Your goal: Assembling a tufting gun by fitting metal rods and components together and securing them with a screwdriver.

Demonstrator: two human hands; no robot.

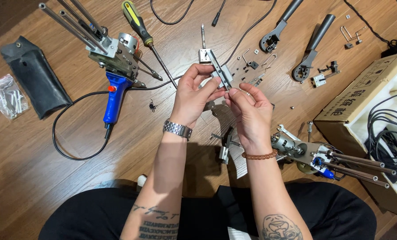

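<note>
My left hand (193,91) grips a small grey metal bracket part (219,71) with a long flat bar, held up over the wooden floor (38,151). My right hand (248,111) pinches something tiny against the lower end of that part; the tiny piece itself is hidden by the fingertips. A steel watch sits on my left wrist and a bead bracelet on my right. Several small screws and clips (251,62) lie on the floor just beyond the hands.
A blue-handled motor tool (114,66) with long rods lies at the left, a second one (323,160) at the right. A yellow-black screwdriver (143,35), two black-handled parts (311,49), a black pouch (34,75), a plastic bag (5,95) and a cardboard box (376,115) surround me.
</note>
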